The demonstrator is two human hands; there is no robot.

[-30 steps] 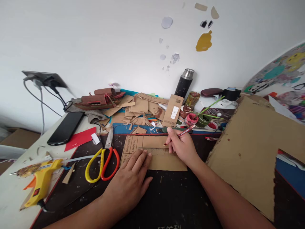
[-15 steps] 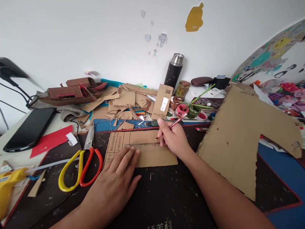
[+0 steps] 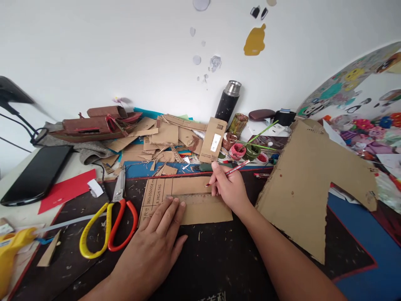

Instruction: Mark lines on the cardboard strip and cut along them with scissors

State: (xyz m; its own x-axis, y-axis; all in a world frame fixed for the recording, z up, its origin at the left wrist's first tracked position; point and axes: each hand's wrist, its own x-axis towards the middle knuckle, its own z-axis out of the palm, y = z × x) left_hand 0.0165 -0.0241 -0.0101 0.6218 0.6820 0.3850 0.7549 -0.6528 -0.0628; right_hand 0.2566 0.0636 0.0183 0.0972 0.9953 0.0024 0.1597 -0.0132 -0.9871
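A rectangular piece of brown cardboard (image 3: 206, 216) with printed lettering at its left end lies on the dark mat. Across it lies a clear ruler (image 3: 200, 199). My left hand (image 3: 153, 246) is flat, its fingertips pressing on the ruler's left end and the cardboard. In my right hand (image 3: 230, 188) is a red-and-white pencil (image 3: 240, 167), pinched near its tip, which points at the cardboard just above the ruler's upper edge. Scissors (image 3: 118, 190) with yellow and red handles lie open, left of the cardboard.
Cardboard scraps (image 3: 166, 133), a thermos (image 3: 228, 102) and paint jars (image 3: 237, 151) line the back. A large cardboard sheet (image 3: 294, 179) covers the right side. To the left are a phone (image 3: 37, 175), a yellow glue gun (image 3: 12, 251) and a brown model boat (image 3: 97, 127).
The view has tilted up slightly, so everything sits a little lower. The pencil tip is a little farther above the ruler's edge. My left hand stays on the ruler.
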